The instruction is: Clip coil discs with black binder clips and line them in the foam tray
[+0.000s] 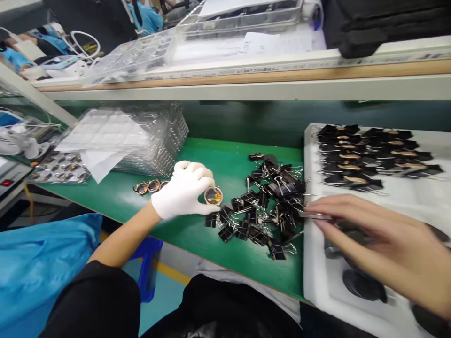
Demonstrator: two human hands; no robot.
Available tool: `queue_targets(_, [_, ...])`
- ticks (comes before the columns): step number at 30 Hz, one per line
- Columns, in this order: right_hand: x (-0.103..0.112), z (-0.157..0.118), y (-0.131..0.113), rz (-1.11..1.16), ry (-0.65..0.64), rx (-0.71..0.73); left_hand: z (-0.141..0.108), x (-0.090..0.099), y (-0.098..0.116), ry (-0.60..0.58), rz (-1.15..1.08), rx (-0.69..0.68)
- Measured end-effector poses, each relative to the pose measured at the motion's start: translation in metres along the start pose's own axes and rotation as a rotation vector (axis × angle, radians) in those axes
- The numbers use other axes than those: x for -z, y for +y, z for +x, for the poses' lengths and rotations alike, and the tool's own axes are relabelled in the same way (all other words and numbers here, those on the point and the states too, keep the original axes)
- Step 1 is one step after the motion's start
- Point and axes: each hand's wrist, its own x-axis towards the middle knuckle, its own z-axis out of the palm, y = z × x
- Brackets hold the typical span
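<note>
Pinches a round part (213, 195) above the green table (207, 244) with the gloved left hand (186, 190), partly hiding a row of round pieces (142, 188). Holds a slim metal tool (317, 216) in the blurred right hand (380, 239); cannot make out whether its tip touches the black clips (259, 211).

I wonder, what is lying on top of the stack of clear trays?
White sheets lie on the clear trays; whatever is directly beneath the sheets is covered and cannot be seen.

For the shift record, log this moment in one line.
left hand holds round part | right hand holds metal tool | binder clips heaped between
</note>
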Motion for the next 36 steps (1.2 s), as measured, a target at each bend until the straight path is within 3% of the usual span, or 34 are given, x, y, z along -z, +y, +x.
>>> queue_targets(2, [-0.012, 0.006, -0.016, -0.031, 0.002, 0.126, 0.03, 0.009, 0.022, 0.045, -0.034, -0.118])
queue_targets(6, [-0.031, 0.016, -0.024, -0.141, 0.155, 0.457, 0.078, 0.016, 0.053, 0.12, -0.097, -0.254])
queue_targets(10, [-0.033, 0.014, -0.015, -0.198, 0.08, 0.52, 0.103, 0.006, 0.06, 0.21, -0.108, -0.268])
queue_targets(12, [-0.033, 0.012, -0.013, -0.123, 0.131, 0.402, 0.107, 0.0, 0.063, 0.223, -0.114, -0.283])
queue_targets(14, [-0.035, 0.01, -0.014, 0.07, 0.193, 0.119, 0.107, -0.004, 0.068, 0.21, -0.111, -0.311])
queue_targets(16, [-0.037, 0.011, -0.014, 0.364, 0.084, -0.257, 0.106, -0.005, 0.072, 0.196, -0.106, -0.357])
queue_targets(18, [-0.036, 0.014, -0.011, 0.633, -0.145, -0.562, 0.107, -0.003, 0.07, 0.15, -0.133, -0.417])
queue_targets(19, [-0.035, 0.015, -0.009, 0.732, -0.21, -0.661, 0.109, -0.002, 0.065, 0.12, -0.162, -0.422])
queue_targets(21, [-0.033, 0.017, -0.001, 0.864, -0.193, -0.79, 0.12, -0.003, 0.047, 0.058, -0.19, -0.316])
queue_targets(24, [-0.032, 0.017, 0.01, 1.061, -0.064, -0.884, 0.146, -0.019, 0.015, -0.043, -0.01, 0.022])
queue_targets(26, [-0.033, 0.017, 0.016, 1.186, -0.037, -0.94, 0.165, -0.038, -0.001, -0.176, 0.097, 0.035])
queue_targets(29, [-0.033, 0.018, 0.022, 1.299, -0.033, -1.024, 0.186, -0.063, -0.01, -0.254, 0.189, -0.088])
queue_targets(32, [-0.031, 0.019, 0.026, 1.332, -0.023, -1.027, 0.193, -0.073, -0.015, -0.212, 0.231, -0.204])
queue_targets(34, [-0.03, 0.02, 0.026, 1.338, 0.008, -0.97, 0.19, -0.069, -0.017, -0.115, 0.226, -0.172])
queue_targets(36, [-0.03, 0.02, 0.024, 1.311, 0.036, -0.889, 0.181, -0.057, -0.015, 0.055, 0.174, -0.062])
